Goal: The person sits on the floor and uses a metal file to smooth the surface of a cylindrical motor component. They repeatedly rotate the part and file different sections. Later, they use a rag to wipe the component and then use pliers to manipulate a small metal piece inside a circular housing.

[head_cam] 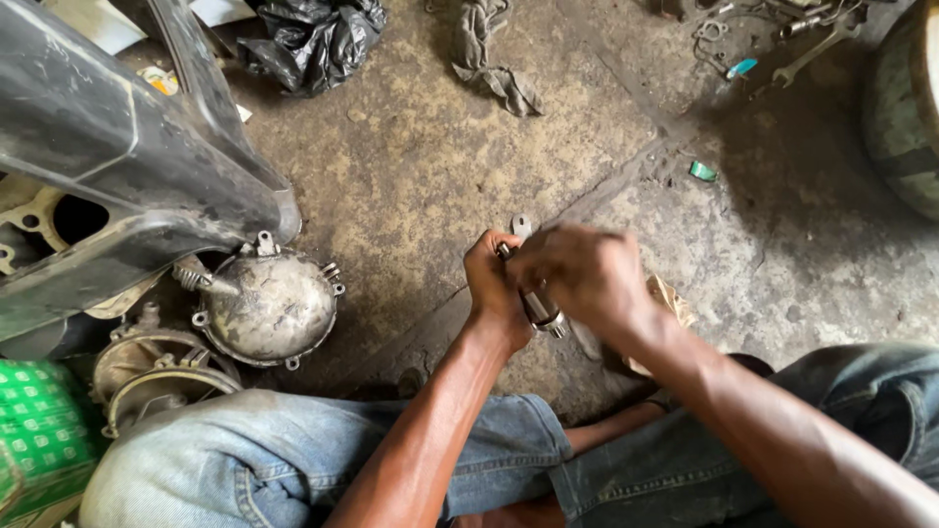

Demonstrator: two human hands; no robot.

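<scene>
both hands grip a small metal part above the concrete floor.
a green box and a round metal cover lie at left; the left hand and right hand close around the small metal part between the knees; a wrench lies far right.
</scene>
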